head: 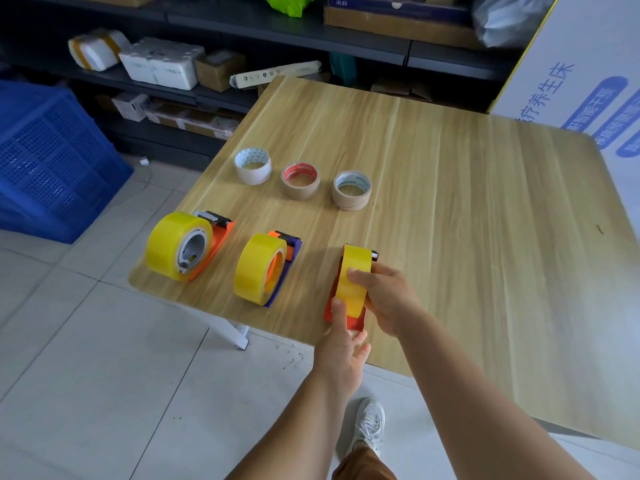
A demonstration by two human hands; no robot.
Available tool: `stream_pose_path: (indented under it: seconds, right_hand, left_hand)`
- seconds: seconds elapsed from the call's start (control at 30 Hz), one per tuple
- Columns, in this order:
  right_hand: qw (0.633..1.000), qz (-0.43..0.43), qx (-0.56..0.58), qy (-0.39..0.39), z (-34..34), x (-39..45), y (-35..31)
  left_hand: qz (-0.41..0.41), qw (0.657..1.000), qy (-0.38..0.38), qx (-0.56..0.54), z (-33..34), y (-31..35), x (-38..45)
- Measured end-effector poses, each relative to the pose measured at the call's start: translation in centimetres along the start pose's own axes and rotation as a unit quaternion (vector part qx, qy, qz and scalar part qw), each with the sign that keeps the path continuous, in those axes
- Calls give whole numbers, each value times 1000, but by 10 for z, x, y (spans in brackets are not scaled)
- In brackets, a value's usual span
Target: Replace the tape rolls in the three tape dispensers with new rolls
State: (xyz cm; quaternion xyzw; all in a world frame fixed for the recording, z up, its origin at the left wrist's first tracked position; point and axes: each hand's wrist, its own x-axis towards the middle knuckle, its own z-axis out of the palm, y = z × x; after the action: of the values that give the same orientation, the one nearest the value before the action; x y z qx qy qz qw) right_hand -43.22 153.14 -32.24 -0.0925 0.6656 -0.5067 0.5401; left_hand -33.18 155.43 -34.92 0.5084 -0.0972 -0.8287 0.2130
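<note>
Three tape dispensers stand in a row near the front edge of the wooden table [450,174], each carrying a yellow roll. The left dispenser [214,240] is orange with a grey hub, the middle dispenser [289,251] purple and orange. The right, red dispenser [337,292] holds a narrower yellow roll [353,282]. My right hand [384,296] grips that roll from the right side. My left hand [343,344] holds the dispenser's near end, thumb on the roll's lower edge. Behind them lie a white roll [252,166], a brown roll with a red core [300,181] and a brown roll with a pale core [352,189].
A blue plastic crate [52,161] sits on the tiled floor to the left. Dark shelves [277,26] with boxes and parcels run along the back. A large white printed carton [588,81] leans at the right. My shoe [369,424] is below the table's front edge.
</note>
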Motion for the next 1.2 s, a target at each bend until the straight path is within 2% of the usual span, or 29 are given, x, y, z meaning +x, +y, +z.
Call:
stream_pose_path:
  seconds: [0.13, 0.23, 0.3, 0.37, 0.47, 0.63, 0.77, 0.93, 1.0, 1.1, 1.2]
  right_hand:
    - [1000, 1, 13, -6, -3, 0, 5]
    - [1000, -2, 26, -12, -4, -1, 7]
    - [1000, -4, 28, -12, -4, 0, 10]
    - [1000, -3, 30, -3, -3, 0, 13]
    - [999, -4, 29, 24, -2, 2, 18]
    - [994, -57, -39, 89, -5, 7, 18]
    - [990, -64, -76, 99, -5, 8, 13]
    - [991, -39, -63, 107, -2, 7, 11]
    - [991, -37, -57, 113, -1, 5, 10]
    - [990, -39, -67, 118, 4, 1, 9]
    - [981, -58, -142, 122, 6, -12, 2]
  left_hand:
    - [-16, 999, 17, 27, 0, 0, -7]
    - [31, 988, 88, 123, 1, 2, -4]
    - [101, 956, 160, 225, 2, 5, -2]
    - [198, 912, 185, 308, 4, 11, -2]
    - [315, 846, 141, 407, 2, 20, -1]
    - [373, 798, 91, 465, -6, 34, -1]
    - [378, 739, 81, 552, -7, 44, 4]
    - [356, 729, 78, 580, -4, 52, 3]
    - [357, 712, 84, 598, 0, 55, 0]
    - [357, 664, 89, 651, 2, 61, -3]
    - [341, 598, 81, 721, 8, 67, -12]
